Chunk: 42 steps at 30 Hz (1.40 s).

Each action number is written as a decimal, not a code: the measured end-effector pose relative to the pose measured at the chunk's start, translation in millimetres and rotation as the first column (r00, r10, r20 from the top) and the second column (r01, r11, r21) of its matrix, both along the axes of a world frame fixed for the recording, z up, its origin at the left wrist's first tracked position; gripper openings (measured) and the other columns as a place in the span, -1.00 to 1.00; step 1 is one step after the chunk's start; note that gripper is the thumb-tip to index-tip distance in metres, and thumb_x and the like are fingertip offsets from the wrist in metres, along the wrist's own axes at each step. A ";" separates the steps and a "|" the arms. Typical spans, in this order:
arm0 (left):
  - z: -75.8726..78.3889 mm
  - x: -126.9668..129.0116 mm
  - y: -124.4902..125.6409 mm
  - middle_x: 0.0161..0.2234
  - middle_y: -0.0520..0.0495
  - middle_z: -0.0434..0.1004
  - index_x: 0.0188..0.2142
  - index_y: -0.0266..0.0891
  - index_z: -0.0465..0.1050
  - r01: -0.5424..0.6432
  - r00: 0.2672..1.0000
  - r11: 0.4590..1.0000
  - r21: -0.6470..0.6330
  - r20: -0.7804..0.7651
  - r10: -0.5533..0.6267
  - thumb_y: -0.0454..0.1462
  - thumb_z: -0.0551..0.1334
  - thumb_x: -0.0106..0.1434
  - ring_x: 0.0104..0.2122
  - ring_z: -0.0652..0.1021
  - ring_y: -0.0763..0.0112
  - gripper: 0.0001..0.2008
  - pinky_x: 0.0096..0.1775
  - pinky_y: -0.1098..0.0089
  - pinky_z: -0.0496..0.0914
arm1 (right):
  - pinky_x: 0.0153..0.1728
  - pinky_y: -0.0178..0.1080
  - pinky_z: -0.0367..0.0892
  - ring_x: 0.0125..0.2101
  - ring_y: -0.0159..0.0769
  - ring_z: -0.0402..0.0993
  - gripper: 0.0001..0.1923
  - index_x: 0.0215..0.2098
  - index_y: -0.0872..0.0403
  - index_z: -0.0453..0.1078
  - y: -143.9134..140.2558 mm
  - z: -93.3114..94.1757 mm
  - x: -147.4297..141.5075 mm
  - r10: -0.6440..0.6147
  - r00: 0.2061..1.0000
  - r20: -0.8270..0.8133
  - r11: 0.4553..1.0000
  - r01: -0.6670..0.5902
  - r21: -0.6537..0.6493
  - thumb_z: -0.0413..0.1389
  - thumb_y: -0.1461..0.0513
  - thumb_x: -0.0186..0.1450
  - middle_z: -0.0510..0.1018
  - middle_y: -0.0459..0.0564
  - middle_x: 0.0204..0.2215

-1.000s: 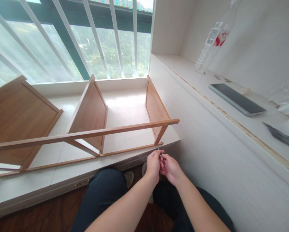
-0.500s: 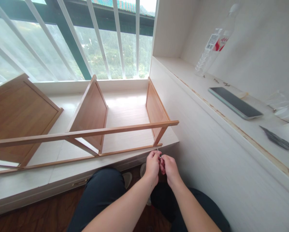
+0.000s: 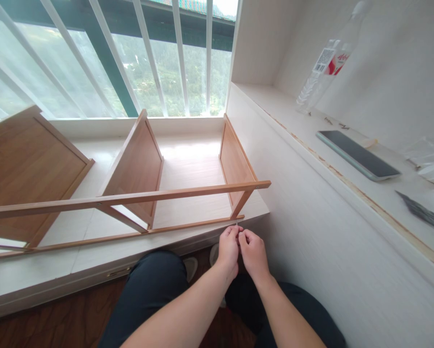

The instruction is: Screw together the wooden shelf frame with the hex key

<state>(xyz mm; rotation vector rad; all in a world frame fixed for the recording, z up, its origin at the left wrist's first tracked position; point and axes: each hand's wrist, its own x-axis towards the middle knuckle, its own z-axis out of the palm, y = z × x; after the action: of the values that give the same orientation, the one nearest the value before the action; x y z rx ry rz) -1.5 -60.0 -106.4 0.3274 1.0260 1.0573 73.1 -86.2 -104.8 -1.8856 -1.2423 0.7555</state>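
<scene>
My left hand (image 3: 228,247) and my right hand (image 3: 252,251) meet at the near end of a wooden shelf frame (image 3: 180,194), which lies on its side on a white ledge. Both are closed, fingertips pinched together. A thin, pale metal rod (image 3: 237,223), like a small hex key, sticks up from the left fingertips toward the end of the lower rail (image 3: 202,223). The right fingertips press close beside it; the part between the hands is hidden. Above them stands the frame's end panel (image 3: 237,162), joined to the upper rail by a short crosspiece (image 3: 240,204).
The frame's middle panel (image 3: 135,169) and left panel (image 3: 32,169) stand on the ledge (image 3: 191,159). At right, a higher shelf holds a plastic bottle (image 3: 327,63), a phone (image 3: 358,154), small screws (image 3: 343,126) and a dark flat packet (image 3: 422,209). My knees flank my arms.
My right hand has turned and closed in against the left fingertips, covering the pale curved bit of metal that showed between them. The left hand stays nearly in place. The view shifts slightly.
</scene>
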 end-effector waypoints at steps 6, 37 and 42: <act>-1.2 -0.2 0.3 -0.46 0.04 0.47 -0.36 -0.29 0.48 -0.014 1.000 1.000 -0.010 0.009 0.014 -0.20 0.36 0.28 -0.48 0.46 0.47 -0.81 -0.43 0.45 0.32 | -0.43 -0.27 0.09 -0.51 -0.31 0.29 -0.61 -0.54 0.03 0.31 -0.4 1.2 -0.2 0.011 1.000 0.015 1.000 -0.011 -0.002 -0.03 0.03 0.38 0.45 -0.10 -0.59; 4.3 -1.2 3.1 -0.48 0.07 0.46 -0.38 -0.29 0.47 -0.020 1.000 1.000 -0.016 0.006 0.021 -0.24 0.29 0.39 -0.49 0.47 0.47 -0.78 -0.38 0.41 0.42 | -0.43 -0.28 0.10 -0.52 -0.29 0.32 -0.72 -0.44 0.03 0.44 0.1 1.4 -1.6 0.045 0.998 0.037 0.999 -0.046 0.010 0.07 0.06 0.32 0.51 -0.10 -0.56; 4.4 -0.3 4.1 -0.47 0.06 0.49 -0.39 -0.30 0.48 -0.014 0.999 1.000 0.000 0.030 0.014 -0.23 0.31 0.38 -0.47 0.48 0.47 -0.78 -0.37 0.41 0.41 | -0.40 -0.29 0.16 -0.49 -0.28 0.31 -0.66 -0.35 0.06 0.50 2.1 2.2 -3.0 0.033 0.999 0.038 0.998 -0.035 0.043 0.01 0.04 0.37 0.50 -0.09 -0.54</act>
<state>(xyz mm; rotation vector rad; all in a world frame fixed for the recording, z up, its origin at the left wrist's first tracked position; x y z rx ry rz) -1.8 -55.9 -102.0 0.3040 1.0024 1.0715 70.1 -84.1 -102.6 -1.8549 -1.3071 0.7085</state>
